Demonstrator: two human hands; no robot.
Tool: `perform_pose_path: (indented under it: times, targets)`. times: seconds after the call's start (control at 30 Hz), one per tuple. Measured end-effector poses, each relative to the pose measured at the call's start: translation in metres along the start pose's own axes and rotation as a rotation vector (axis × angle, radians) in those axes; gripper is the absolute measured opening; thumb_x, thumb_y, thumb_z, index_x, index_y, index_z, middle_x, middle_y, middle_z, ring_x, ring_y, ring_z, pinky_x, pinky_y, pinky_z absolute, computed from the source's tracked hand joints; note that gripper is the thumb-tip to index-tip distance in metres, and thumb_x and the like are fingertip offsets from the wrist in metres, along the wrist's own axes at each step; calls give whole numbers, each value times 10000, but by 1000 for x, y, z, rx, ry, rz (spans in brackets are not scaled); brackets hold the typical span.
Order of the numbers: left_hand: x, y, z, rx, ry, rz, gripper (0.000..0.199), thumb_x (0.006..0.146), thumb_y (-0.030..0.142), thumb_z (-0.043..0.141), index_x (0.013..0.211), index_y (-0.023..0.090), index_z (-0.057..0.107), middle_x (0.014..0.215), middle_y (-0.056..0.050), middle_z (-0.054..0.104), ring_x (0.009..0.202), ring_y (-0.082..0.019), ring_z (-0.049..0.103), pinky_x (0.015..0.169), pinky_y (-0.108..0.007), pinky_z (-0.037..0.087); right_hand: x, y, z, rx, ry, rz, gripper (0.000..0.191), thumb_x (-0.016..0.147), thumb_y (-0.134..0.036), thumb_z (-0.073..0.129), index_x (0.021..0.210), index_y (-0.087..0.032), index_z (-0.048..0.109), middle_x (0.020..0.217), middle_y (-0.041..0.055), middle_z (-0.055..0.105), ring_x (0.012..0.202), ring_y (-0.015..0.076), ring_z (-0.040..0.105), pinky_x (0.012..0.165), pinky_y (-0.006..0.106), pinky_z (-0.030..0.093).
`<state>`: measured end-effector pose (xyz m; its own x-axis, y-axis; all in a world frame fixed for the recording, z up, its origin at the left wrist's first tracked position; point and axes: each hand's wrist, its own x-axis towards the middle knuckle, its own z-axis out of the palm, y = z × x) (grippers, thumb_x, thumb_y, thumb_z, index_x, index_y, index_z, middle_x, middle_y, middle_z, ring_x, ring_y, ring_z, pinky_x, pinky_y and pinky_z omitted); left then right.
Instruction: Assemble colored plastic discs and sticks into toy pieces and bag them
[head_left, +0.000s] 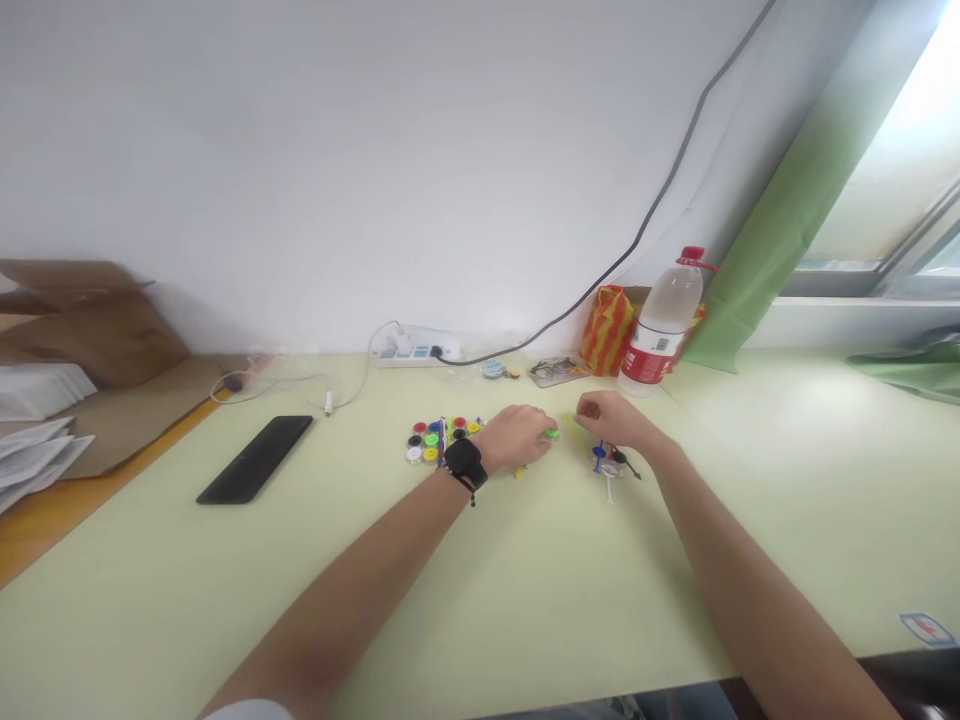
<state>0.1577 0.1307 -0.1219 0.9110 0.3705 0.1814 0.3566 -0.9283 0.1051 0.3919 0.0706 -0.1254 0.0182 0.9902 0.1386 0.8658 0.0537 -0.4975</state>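
My left hand (514,437), with a black watch on its wrist, is closed on a small green round piece (551,435) at its fingertips. Just to the right, my right hand (615,418) has its fingers curled together by a thin yellow-green piece (571,424); its fingertips hide whether it grips that piece. Below the right hand lie small blue (598,455), black and white pieces with thin stems. Several round coloured pieces (430,440) sit in rows left of my left hand, partly covered by it. A bit of yellow (519,472) shows under that hand.
A black phone-like slab (255,460) lies on the left of the table. Along the wall are a power strip (416,350), a cable, a striped bag (606,330) and a large bottle (660,330) with a red cap. Cardboard (97,330) and papers occupy the far left.
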Motion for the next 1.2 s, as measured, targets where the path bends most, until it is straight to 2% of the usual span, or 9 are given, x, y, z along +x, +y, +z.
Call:
perform_pose_path:
  times: [0.07,0.13,0.2,0.43,0.5,0.67,0.8,1.03,1.2]
  targets:
    - [0,-2,-5,-28,3,-21,295,945,318,578,1192,228,711,1163,-80,741,1106,-262,674,940,-352,513,-7,-2,-17,29,-69,-56,104,766,-205,619,770,-202,723,832,42,755,777,195,657,725,287,495]
    - [-1,-6,-11,-58,18,-46,315,950,345,582,1215,220,700,1223,-86,726,1150,-268,657,981,-365,502,-14,-3,-30,75,-283,-117,175,742,-208,632,837,-220,778,890,34,773,784,201,654,722,295,496]
    - [-2,-12,-16,-85,31,-69,336,952,360,587,1239,218,689,1286,-85,705,1194,-274,638,1025,-382,484,-19,-1,-38,71,-419,-91,212,706,-211,663,863,-235,803,901,33,776,786,212,658,705,301,494]
    - [-6,-30,-21,-147,73,-84,321,957,367,587,1225,231,700,1299,-61,705,1207,-273,633,1005,-373,490,-22,3,-41,81,-507,76,155,689,-275,720,821,-211,770,793,44,738,652,200,632,590,309,464]
    - [-5,-29,-17,-115,69,-75,318,959,346,583,1229,230,705,1292,-65,709,1200,-269,635,1010,-372,486,-23,3,-42,113,-461,70,141,740,-302,694,835,-210,744,808,46,736,659,197,632,595,311,471]
    - [-1,-17,-5,-29,14,-45,268,930,319,605,1125,213,756,1082,-89,764,1070,-282,677,916,-369,511,-20,5,-40,117,-175,-37,169,860,-399,644,847,-231,649,869,37,704,795,206,639,709,333,504]
    - [0,-9,-1,-3,33,-44,261,919,292,607,1120,207,750,1018,-105,761,1041,-294,679,896,-382,507,-12,10,-30,199,-42,-83,201,896,-430,631,886,-232,596,856,30,667,761,191,617,717,347,516]
    - [-2,-6,-8,0,21,-24,338,910,305,612,1217,199,708,1088,-116,753,1073,-319,675,912,-417,515,-3,-4,-12,448,-13,-63,181,860,-364,667,899,-217,569,814,29,634,734,184,612,651,327,516]
    - [-4,-8,-23,-300,142,-101,482,914,405,658,1357,220,609,1244,-103,713,1122,-280,667,944,-391,531,-6,-29,-5,628,-49,-16,127,818,-270,635,916,-213,578,791,4,624,675,148,579,666,310,503]
